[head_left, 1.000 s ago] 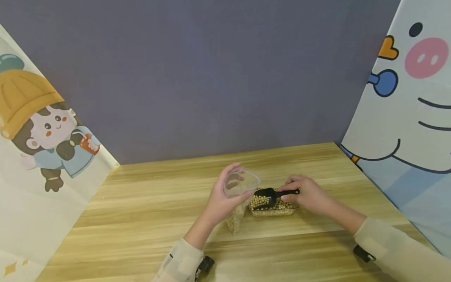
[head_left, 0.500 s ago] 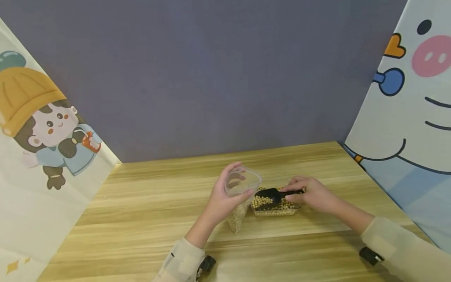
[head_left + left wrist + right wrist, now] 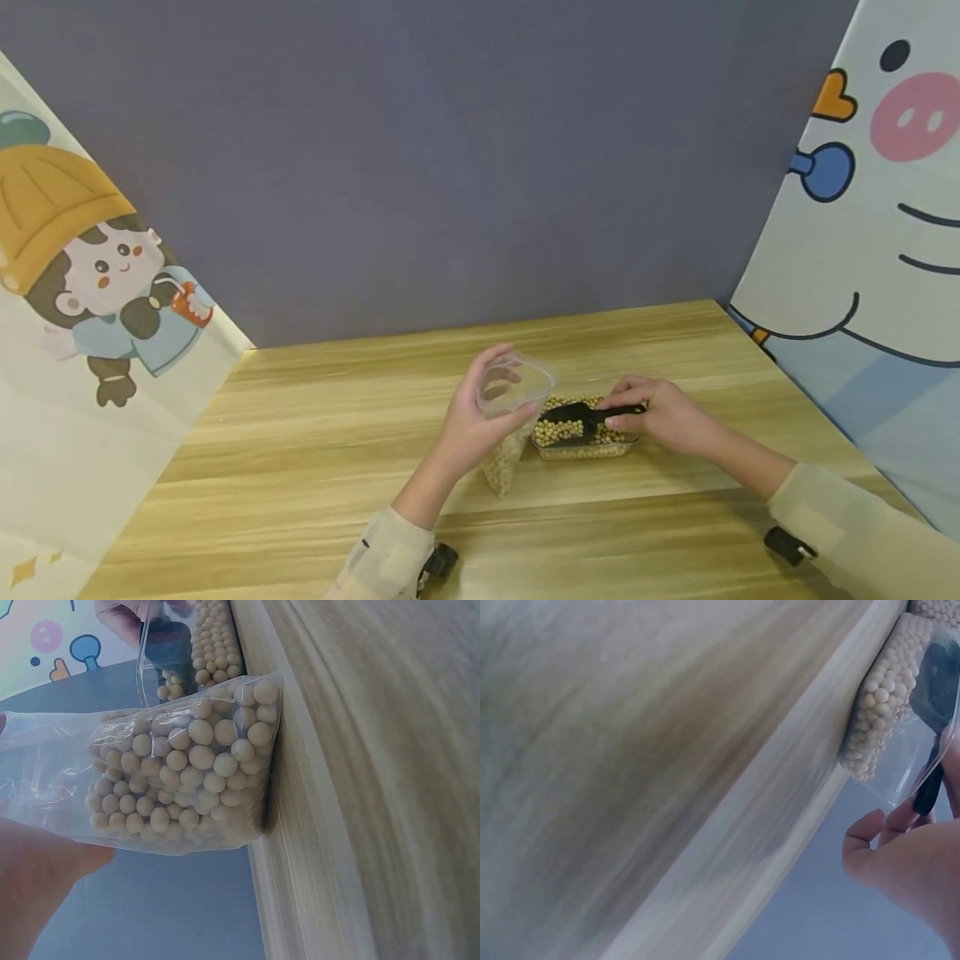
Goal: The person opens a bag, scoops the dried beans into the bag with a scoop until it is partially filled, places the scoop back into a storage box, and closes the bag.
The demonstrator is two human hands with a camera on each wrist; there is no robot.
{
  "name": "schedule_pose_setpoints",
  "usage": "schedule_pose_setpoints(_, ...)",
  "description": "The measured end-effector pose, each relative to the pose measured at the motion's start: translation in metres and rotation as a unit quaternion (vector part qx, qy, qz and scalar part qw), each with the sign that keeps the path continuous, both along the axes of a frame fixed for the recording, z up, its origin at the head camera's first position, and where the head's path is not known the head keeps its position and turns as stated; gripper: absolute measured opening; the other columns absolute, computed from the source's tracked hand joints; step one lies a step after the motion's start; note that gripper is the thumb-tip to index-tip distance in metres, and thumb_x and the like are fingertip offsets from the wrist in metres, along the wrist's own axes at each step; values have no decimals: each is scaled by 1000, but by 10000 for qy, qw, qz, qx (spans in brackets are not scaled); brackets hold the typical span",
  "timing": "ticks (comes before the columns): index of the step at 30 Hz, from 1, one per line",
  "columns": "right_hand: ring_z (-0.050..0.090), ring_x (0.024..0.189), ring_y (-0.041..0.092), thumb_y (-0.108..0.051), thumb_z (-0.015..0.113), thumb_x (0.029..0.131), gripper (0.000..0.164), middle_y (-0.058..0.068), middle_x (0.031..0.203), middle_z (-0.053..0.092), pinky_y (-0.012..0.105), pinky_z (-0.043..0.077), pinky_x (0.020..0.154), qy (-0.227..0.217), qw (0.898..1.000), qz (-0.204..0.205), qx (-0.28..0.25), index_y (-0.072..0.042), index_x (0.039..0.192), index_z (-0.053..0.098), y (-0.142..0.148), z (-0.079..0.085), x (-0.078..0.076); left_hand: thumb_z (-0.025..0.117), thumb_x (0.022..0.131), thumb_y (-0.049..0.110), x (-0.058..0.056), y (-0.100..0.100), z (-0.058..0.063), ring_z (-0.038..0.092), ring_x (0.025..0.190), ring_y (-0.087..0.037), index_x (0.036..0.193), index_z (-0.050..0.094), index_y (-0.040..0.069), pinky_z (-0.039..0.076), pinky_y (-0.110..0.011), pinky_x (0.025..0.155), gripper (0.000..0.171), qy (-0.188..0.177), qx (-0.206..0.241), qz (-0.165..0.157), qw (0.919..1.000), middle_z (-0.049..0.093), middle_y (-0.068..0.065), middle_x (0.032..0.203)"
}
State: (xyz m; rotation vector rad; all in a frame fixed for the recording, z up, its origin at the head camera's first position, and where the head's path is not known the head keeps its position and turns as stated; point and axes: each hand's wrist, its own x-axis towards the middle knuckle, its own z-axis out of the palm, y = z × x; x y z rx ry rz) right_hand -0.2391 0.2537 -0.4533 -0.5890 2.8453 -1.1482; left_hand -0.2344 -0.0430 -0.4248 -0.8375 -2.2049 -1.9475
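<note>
My left hand (image 3: 471,417) grips the mouth of a clear plastic bag (image 3: 187,769), fingers and thumb spread around its rounded rim. Yellowish round beans fill the bag's lower part, and its base stands at the wooden table. Just right of it is a clear rectangular container (image 3: 588,452) of the same beans (image 3: 885,686). In my right hand (image 3: 667,417) the handle of a black scoop (image 3: 583,413) is pinched between thumb and fingers. The scoop's bowl lies among the beans inside the container, with beans in it, its open end toward the bag.
The wooden table (image 3: 300,450) reaches back to a grey panel (image 3: 480,167). Side panels with cartoon prints stand at left (image 3: 45,433) and right (image 3: 817,275). A small black device (image 3: 441,562) is worn at the left wrist, another (image 3: 787,546) at the right.
The scoop and right hand have shifted slightly right within the container. My left hand keeps holding the bag in about the same place.
</note>
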Motion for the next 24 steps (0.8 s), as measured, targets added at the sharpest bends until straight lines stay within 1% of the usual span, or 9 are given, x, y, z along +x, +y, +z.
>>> schedule_pose_setpoints(2, 56, 89, 10, -28, 76, 84, 22, -6, 102, 66, 22, 47, 71, -60, 10000, -39, -42, -25, 105, 76, 0, 0, 0, 80, 79, 12, 0, 0, 0, 54, 121, -28, 141, 43, 30, 41, -57, 109, 75, -13, -11, 20, 10000, 54, -10, 135)
schedule_pose_setpoints(8, 56, 101, 18, -31, 76, 83, 24, -3, 107, 67, 23, 47, 77, -272, 9993, -235, -131, -26, 106, 76, 2, 1, 2, 80, 79, 13, 2, -1, 1, 55, 120, -27, 141, 44, 32, 41, -56, 109, 74, -62, -60, 73, 9999, 56, 0, 132)
schedule_pose_setpoints(13, 58, 101, 18, -33, 76, 83, 24, -3, 108, 68, 23, 48, 76, -318, 9991, -196, -190, -27, 106, 76, 0, 2, 2, 80, 79, 13, 1, -2, 0, 55, 120, -29, 142, 42, 30, 43, -54, 108, 75, -6, -86, 87, 9999, 55, -7, 135)
schedule_pose_setpoints(16, 58, 103, 19, -34, 76, 83, 25, -3, 108, 68, 24, 49, 78, -357, 9989, -188, -232, -27, 107, 76, 0, 2, 2, 80, 79, 14, 1, -2, 0, 55, 120, -28, 142, 42, 32, 44, -51, 108, 76, -29, -143, 114, 9998, 54, -7, 135)
schedule_pose_setpoints(20, 57, 108, 21, -33, 76, 83, 26, -2, 109, 68, 27, 48, 83, -420, 9983, -239, -319, -25, 107, 76, 1, 3, 3, 80, 79, 14, 1, -2, -1, 56, 120, -26, 142, 42, 32, 43, -52, 108, 76, -16, -166, 117, 9998, 54, -6, 135)
schedule_pose_setpoints(24, 57, 107, 21, -33, 76, 83, 26, 0, 110, 67, 26, 48, 81, -440, 9980, -259, -374, -24, 108, 76, 2, 3, 4, 80, 79, 13, 0, -2, -1, 55, 120, -26, 142, 42, 32, 42, -55, 108, 76, -2, -103, 69, 9999, 54, -9, 136)
